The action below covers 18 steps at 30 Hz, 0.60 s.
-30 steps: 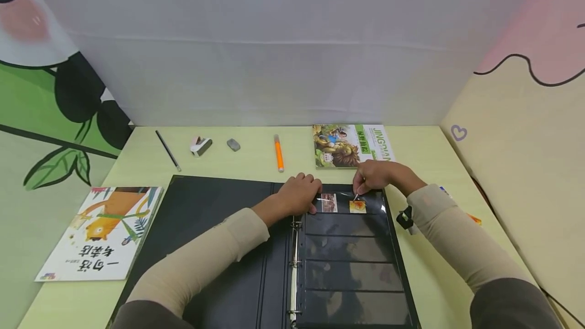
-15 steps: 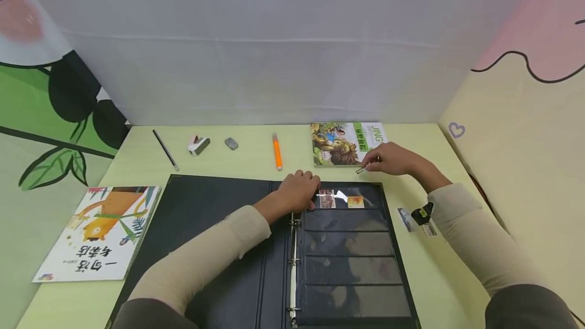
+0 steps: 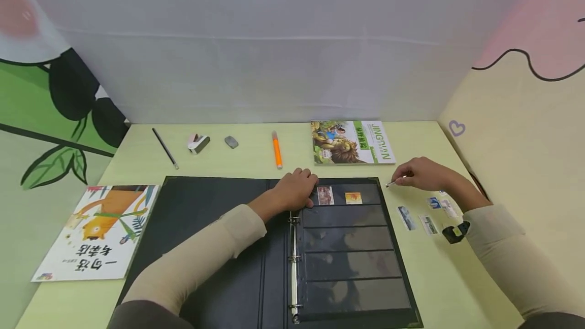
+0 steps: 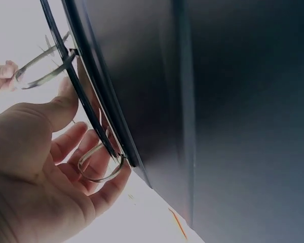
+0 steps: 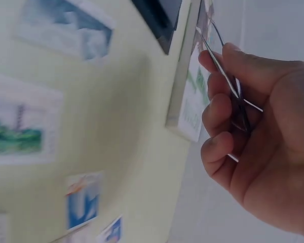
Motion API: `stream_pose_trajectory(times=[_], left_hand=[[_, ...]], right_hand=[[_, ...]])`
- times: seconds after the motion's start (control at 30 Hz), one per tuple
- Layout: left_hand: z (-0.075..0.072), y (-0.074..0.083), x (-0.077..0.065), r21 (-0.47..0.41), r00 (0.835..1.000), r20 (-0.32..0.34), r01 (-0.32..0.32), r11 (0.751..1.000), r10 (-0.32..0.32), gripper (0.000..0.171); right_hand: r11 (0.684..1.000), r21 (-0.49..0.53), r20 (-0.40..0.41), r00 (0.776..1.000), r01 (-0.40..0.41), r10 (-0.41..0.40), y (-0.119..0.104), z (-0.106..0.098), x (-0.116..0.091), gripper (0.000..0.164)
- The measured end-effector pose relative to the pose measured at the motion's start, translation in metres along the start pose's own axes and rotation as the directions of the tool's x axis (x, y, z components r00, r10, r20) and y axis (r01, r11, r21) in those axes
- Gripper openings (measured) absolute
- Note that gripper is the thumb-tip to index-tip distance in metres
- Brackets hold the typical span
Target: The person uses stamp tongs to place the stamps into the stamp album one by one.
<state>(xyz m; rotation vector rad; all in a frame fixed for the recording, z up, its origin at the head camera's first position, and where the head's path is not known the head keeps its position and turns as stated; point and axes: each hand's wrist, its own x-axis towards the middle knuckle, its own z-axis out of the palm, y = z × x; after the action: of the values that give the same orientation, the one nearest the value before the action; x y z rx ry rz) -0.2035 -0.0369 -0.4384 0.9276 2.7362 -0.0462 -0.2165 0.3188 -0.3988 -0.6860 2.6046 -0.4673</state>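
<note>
- Between the thumb and curled fingers of the right hand (image 3: 422,174) I have one pair of metal tweezers (image 5: 220,66), pinched; its two tips stand apart and reach out past the fingertips.
- Below that hand, on the pale yellow table (image 3: 251,154), I count at least five loose stamps (image 3: 405,218), some partly hidden or cut off; the tweezers are clear of them.
- Left of the tweezers lies one open black album (image 3: 215,202), its page showing five pocket rows, with three metal rings (image 3: 295,258) visible from the head camera.
- Inside the top row I count two stamps: one reddish-brown stamp (image 3: 326,195) and, right of it, one yellow-orange stamp (image 3: 353,198).
- At the album's top edge I have the left hand (image 3: 293,190) gripping, fingers curled over the edge, thumb just beside the reddish-brown stamp.
- Farther back I see one pencil (image 3: 165,148), one small white-and-grey object (image 3: 198,143), one grey block (image 3: 231,141) and one orange marker (image 3: 277,150).
- Two books: one with a lion cover (image 3: 353,142) behind the album, one with an orange animal (image 3: 98,232) at its left.
</note>
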Motion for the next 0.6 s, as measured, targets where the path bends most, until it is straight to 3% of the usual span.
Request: stream_pose_trajectory(times=[0.27,0.4,0.6], left_hand=[[0.003,0.006,-0.014,0.034,0.995,-0.083,-0.054,0.998,0.057,0.059],[0.006,0.011,-0.023,0.042,0.994,-0.076,-0.072,0.997,0.075,0.064],[0.007,0.017,-0.03,0.051,0.998,-0.044,-0.037,0.998,0.039,0.068]], right_hand=[[0.985,0.123,-0.017,0.992,-0.122,0.125,0.023,0.025,-0.043,0.023],[0.979,0.14,-0.034,0.988,-0.147,0.153,0.028,0.034,-0.061,0.023],[0.968,0.168,-0.018,0.982,-0.185,0.19,0.029,0.042,-0.078,0.018]])
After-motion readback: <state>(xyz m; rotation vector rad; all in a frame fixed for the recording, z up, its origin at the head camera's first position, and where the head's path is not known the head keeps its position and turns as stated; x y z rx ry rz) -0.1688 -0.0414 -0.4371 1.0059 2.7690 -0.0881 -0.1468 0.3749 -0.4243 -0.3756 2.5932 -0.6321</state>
